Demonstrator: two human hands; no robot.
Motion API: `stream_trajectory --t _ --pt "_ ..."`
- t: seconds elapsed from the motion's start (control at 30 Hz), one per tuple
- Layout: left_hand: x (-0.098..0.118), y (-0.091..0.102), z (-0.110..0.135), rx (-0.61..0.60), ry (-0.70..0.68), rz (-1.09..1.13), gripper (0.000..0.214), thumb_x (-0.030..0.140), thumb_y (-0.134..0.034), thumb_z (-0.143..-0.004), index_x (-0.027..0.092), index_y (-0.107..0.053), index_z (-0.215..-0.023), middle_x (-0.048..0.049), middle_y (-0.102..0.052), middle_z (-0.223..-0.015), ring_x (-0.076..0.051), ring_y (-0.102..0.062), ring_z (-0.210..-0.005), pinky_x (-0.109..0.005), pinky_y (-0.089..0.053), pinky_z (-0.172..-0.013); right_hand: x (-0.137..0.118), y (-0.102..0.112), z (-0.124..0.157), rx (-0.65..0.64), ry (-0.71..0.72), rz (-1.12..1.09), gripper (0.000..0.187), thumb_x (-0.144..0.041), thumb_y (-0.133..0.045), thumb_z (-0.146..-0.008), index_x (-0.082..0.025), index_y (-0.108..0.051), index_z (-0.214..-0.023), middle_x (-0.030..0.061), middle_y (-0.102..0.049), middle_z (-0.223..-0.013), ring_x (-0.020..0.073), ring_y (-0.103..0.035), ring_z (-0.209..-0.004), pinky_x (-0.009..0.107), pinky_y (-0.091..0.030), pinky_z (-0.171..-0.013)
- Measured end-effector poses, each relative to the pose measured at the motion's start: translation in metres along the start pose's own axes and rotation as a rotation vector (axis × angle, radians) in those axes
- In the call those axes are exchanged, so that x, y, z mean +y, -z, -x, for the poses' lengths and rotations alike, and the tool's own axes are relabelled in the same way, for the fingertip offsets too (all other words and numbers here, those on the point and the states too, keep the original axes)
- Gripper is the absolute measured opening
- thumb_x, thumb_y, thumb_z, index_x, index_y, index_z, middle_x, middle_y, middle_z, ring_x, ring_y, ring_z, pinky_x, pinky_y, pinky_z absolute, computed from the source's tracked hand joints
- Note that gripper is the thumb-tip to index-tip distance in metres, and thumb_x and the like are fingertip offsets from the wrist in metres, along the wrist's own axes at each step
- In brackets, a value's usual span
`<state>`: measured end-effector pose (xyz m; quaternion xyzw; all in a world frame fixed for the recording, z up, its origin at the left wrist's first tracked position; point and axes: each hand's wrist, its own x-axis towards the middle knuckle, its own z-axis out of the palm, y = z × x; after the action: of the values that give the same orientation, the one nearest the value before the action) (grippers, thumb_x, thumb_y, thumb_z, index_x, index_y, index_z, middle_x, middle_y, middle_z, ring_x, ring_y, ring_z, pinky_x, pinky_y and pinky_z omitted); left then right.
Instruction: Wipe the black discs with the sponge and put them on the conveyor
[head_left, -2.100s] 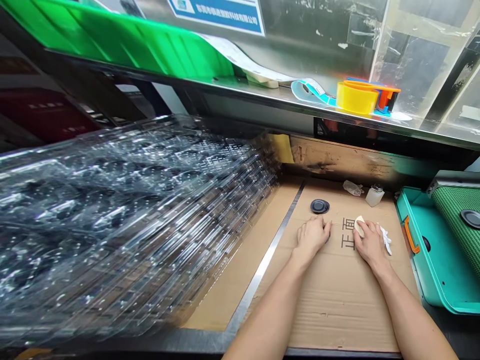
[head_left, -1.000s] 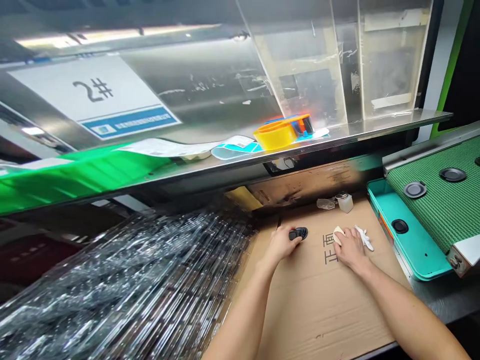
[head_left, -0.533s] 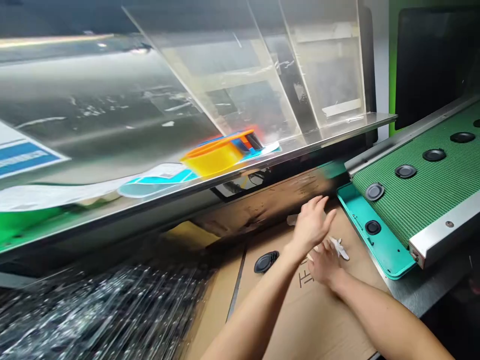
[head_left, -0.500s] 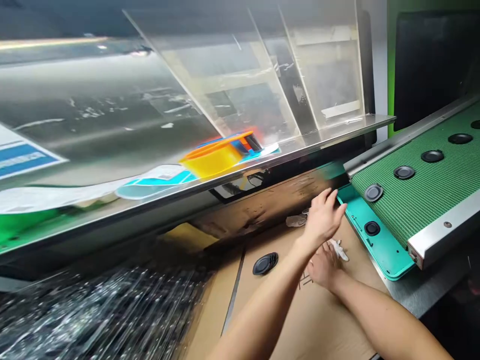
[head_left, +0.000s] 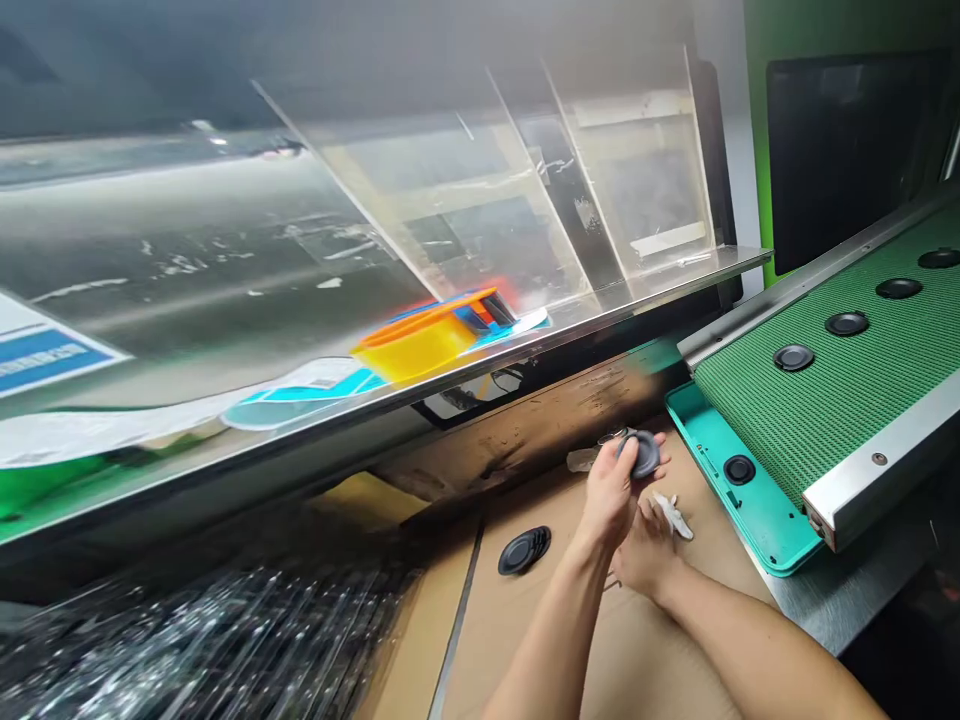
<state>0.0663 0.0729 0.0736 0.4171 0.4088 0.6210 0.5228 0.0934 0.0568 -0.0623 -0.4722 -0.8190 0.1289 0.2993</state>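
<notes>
Though half-hidden, disc point(head_left: 645, 456) in left hand point(head_left: 609, 492)

About four rubber discs point(head_left: 846, 323) on green belt point(head_left: 825, 420).

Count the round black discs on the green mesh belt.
4, in one row along the green mesh belt: the nearest disc, the second disc, the third disc and the fourth disc at the view's right edge. More may lie beyond it.
</notes>
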Motion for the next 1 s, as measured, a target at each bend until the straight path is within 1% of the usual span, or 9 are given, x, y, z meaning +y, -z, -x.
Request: stream_trajectory --t 0.1,0.17,0.23,0.3,0.53,0.67,0.83,0.9,1.0 --pt "-0.017 0.072 0.031 0.226 0.067 0.105 0.032 0.033 -0.081 -0.08 0.016 -0.058 -0.095 -0.0109 -0.074 -0.098 -0.02 -0.071 -0.077 -0.023 -0.05 -0.056 -0.003 0.011 0.001 -0.071 -0.015 0.062 0.029 -0.031 -0.058 -0.09 -0.019 -0.069 -0.115 0.0141 -0.066 -0.116 0.0306 -0.056 -0.108 0.046 -0.043 -0.097" --pt "-0.029 0.114 0.05 0.302 0.114 0.238 0.023 0.029 -0.075 -0.085 0.016 -0.061 -0.097 -0.0112 -0.073 -0.099 -0.02 -0.07 -0.078 -0.023 -0.05 -0.056 -0.003 0.015 0.0 -0.071 -0.001 0.069 0.026 -0.034 -0.058 -0.092 -0.022 -0.07 -0.112 0.0121 -0.066 -0.117 0.0294 -0.056 -0.109 0.045 -0.042 -0.097" --pt "-0.038 0.145 0.068 0.306 0.172 0.418 0.023 0.034 -0.064 -0.093 0.017 -0.064 -0.109 -0.015 -0.072 -0.106 -0.024 -0.071 -0.085 -0.03 -0.054 -0.062 -0.001 0.016 0.0 -0.055 0.01 0.074 0.024 -0.035 -0.059 -0.092 -0.024 -0.07 -0.111 0.0112 -0.066 -0.12 0.0291 -0.055 -0.11 0.045 -0.041 -0.098" --pt "-0.046 0.162 0.08 0.303 0.209 0.572 0.029 0.035 -0.053 -0.098 0.017 -0.064 -0.118 -0.0172 -0.071 -0.112 -0.028 -0.071 -0.092 -0.037 -0.057 -0.068 0.002 0.016 0.0 -0.034 0.03 0.067 0.025 -0.035 -0.06 -0.091 -0.025 -0.07 -0.112 0.0106 -0.065 -0.123 0.0291 -0.055 -0.11 0.045 -0.041 -0.099" --pt "-0.06 0.155 0.076 0.264 0.306 0.806 0.029 0.017 -0.043 -0.099 0.011 -0.07 -0.106 -0.015 -0.074 -0.108 -0.024 -0.071 -0.098 -0.04 -0.056 -0.093 -0.009 0.013 -0.002 0.23 0.139 -0.213 0.034 -0.031 -0.055 -0.095 -0.022 -0.068 -0.125 0.0125 -0.059 -0.132 0.0265 -0.053 -0.118 0.042 -0.043 -0.104" --pt "-0.066 0.15 0.071 0.252 0.283 0.825 0.033 0.021 -0.041 -0.101 0.011 -0.072 -0.096 -0.0133 -0.075 -0.099 -0.023 -0.071 -0.101 -0.039 -0.05 -0.106 -0.028 -0.001 0.015 0.151 0.148 -0.284 0.036 -0.028 -0.057 -0.093 -0.02 -0.068 -0.126 0.0137 -0.06 -0.126 0.0271 -0.054 -0.115 0.042 -0.047 -0.102" --pt "-0.063 0.152 0.074 0.182 0.318 0.815 0.04 0.04 -0.043 -0.102 0.011 -0.07 -0.109 -0.0167 -0.071 -0.122 -0.029 -0.066 -0.12 -0.048 -0.045 -0.112 -0.051 -0.006 0.035 0.022 0.225 -0.213 0.04 -0.026 -0.057 -0.092 -0.023 -0.067 -0.13 0.0129 -0.057 -0.134 0.0277 -0.052 -0.113 0.044 -0.047 -0.1" --pt "-0.062 0.153 0.073 0.162 0.31 0.819 0.038 0.038 -0.043 -0.102 0.012 -0.07 -0.111 -0.0165 -0.071 -0.124 -0.029 -0.065 -0.123 -0.048 -0.044 -0.114 -0.052 -0.002 0.03 0.026 0.255 -0.164 0.039 -0.026 -0.054 -0.094 -0.024 -0.067 -0.131 0.0134 -0.055 -0.137 0.0286 -0.051 -0.114 0.046 -0.046 -0.1" --pt "-0.062 0.152 0.07 0.152 0.291 0.81 0.037 0.033 -0.042 -0.103 0.011 -0.071 -0.106 -0.0167 -0.072 -0.119 -0.028 -0.064 -0.124 -0.045 -0.043 -0.115 -0.047 0.003 0.018 0.092 0.165 -0.109 0.039 -0.026 -0.05 -0.096 -0.021 -0.069 -0.13 0.0152 -0.057 -0.135 0.0295 -0.05 -0.115 0.048 -0.044 -0.101"
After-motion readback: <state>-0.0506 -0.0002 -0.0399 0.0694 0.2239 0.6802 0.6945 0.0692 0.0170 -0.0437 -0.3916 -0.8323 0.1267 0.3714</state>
